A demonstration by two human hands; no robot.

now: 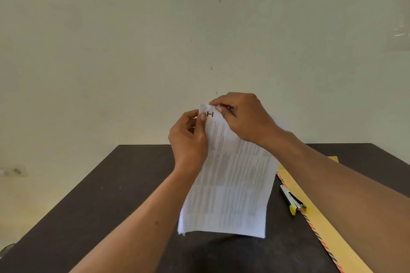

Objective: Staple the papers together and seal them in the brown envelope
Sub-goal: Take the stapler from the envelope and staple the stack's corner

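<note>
Hanging above the middle of the dark table [93, 217], the printed papers [230, 184] are held up in the air by their far end, with the lower edge drooping toward the viewer and the columns of small print facing the camera. A bold black mark sits near the raised top corner. At the lower left corner, a second sheet edge shows slightly offset behind the front sheet.

The left hand [188, 139] pinches the papers at their upper left edge, thumb on the printed face and fingers curled behind. The right hand [241, 115] pinches the top corner from above, thumb and forefinger closed on the sheet beside the black mark, the remaining fingers folded; its forearm crosses in front of the papers' upper right part.

To the right of the papers, the brown envelope [326, 228] lies flat on the table, its long edge trimmed with red and dark stripes, running from the far right toward the near corner. A stapler [292, 200] with yellow ends rests across that striped edge, partly on the envelope and partly on the table, just beside the papers but apart from them.

A pale, stained wall [199, 29] fills the background beyond the table.
</note>
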